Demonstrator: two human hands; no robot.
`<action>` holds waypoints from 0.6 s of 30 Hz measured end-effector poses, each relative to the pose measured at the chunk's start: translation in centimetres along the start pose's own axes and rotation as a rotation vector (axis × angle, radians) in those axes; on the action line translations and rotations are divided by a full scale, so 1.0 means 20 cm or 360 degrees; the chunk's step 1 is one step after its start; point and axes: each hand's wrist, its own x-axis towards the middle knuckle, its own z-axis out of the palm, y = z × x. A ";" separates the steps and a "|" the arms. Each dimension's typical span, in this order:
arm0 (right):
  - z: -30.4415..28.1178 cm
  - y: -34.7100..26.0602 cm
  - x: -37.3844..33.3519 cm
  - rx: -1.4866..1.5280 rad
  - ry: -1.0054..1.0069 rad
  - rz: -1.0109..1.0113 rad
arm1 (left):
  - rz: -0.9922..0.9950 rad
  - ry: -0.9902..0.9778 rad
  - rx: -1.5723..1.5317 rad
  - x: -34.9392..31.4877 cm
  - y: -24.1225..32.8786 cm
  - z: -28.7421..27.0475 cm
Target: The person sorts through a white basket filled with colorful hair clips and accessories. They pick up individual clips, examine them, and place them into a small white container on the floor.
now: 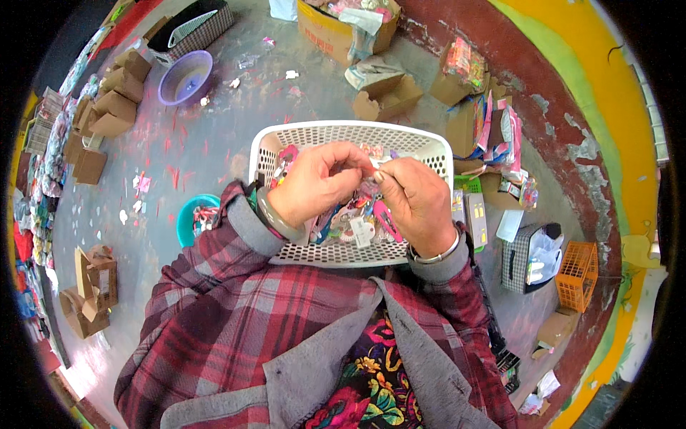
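My left hand (325, 179) and my right hand (418, 204) meet over a white perforated plastic basket (321, 253). The fingers of both are pinched together, fingertips almost touching. Whatever is between them is too small and too covered to name. Just beside my right hand's fingers shows a pink snap hair clip (387, 220); I cannot tell if it hangs from the hand or lies in the basket. Below the hands, a white tag (361, 232) rests among a jumble of small colourful trinkets. Another pink piece (289, 154) lies near the basket's left wall.
A teal bowl (186, 223) of small pieces stands left of the basket. Farther off are a purple basin (186, 77), cardboard boxes (114, 111), a large filled carton (329, 36) and an orange crate (576, 275). Scraps litter the grey floor (236, 143).
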 end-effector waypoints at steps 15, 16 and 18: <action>-0.09 0.02 0.01 0.0040 0.0202 0.0274 | 0.0571 0.0657 -0.0103 -0.01 0.05 -0.11; -0.10 0.02 0.01 0.0072 0.0144 0.0367 | 0.0647 0.0692 -0.0191 -0.01 0.06 -0.11; -0.07 0.07 -0.01 0.0039 -0.0101 0.0238 | 0.0802 0.0765 -0.0364 0.00 0.06 -0.13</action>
